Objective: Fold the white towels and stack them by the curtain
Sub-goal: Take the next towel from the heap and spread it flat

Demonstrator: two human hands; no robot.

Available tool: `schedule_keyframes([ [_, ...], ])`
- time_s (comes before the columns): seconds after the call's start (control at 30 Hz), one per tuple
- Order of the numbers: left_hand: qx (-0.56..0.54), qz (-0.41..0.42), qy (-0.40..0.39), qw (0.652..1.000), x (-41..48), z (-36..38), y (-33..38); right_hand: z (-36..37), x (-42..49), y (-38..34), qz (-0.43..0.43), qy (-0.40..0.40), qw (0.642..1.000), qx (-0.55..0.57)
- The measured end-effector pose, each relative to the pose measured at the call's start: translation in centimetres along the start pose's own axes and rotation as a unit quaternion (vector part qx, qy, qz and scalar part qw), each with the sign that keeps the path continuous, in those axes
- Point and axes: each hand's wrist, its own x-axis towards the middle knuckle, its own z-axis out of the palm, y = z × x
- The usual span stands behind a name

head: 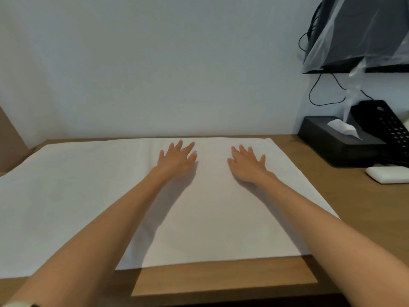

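Observation:
A large white towel point(77, 196) lies spread flat over the wooden table point(332, 196), reaching from the wall side to near the front edge. My left hand point(177, 159) rests palm down on the towel's far middle, fingers spread. My right hand point(247, 166) lies flat beside it to the right, fingers apart too. Neither hand grips the cloth. A strip of brown curtain point(8, 140) shows at the far left edge.
A black tissue box point(338, 142) stands at the back right with a black telephone point(385, 127) beside it. A small white block point(387, 175) lies in front of them. A plastic-covered dark screen point(363, 34) hangs above with cables.

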Motion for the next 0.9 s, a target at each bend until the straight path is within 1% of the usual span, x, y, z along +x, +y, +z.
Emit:
schedule_keyframes([
  [0.07, 0.022, 0.000, -0.002, 1.000, 1.3, 0.2, -0.5, 0.4, 2.0, -0.4, -0.009, 0.001, 1.000, -0.001],
  [0.2, 0.051, 0.001, 0.028, 0.998, 2.9, 1.4, -2.1, 0.2, 5.3, 0.5, -0.009, 0.019, 0.999, -0.034],
  [0.37, 0.056, -0.020, 0.004, 0.998, 3.7, 2.3, -3.3, 0.0, 6.9, 3.9, 0.064, 0.002, 0.998, -0.008],
  [0.5, 0.056, -0.022, 0.011, 0.998, 3.8, 2.6, -3.3, 0.4, 7.2, 5.2, 0.128, 0.033, 0.991, -0.002],
  [0.6, 0.051, -0.018, 0.010, 0.998, 3.6, 2.6, -3.4, 0.1, 7.6, 6.0, 0.150, 0.047, 0.988, -0.011],
  [0.7, 0.042, -0.020, 0.007, 0.999, 3.5, 2.6, -3.1, -0.2, 7.6, 6.3, 0.151, 0.046, 0.987, -0.014],
  [0.8, 0.050, -0.018, -0.005, 0.999, 3.3, 2.1, -2.7, -0.6, 7.2, 5.7, 0.146, 0.035, 0.988, -0.044],
  [0.87, 0.065, 0.008, 0.003, 0.998, 2.7, 1.5, -2.5, -1.2, 6.9, 4.3, 0.110, 0.045, 0.992, -0.040],
  [0.9, 0.060, 0.020, 0.021, 0.998, 2.4, 1.1, -2.7, -1.4, 6.7, 3.3, 0.080, 0.053, 0.995, -0.025],
])
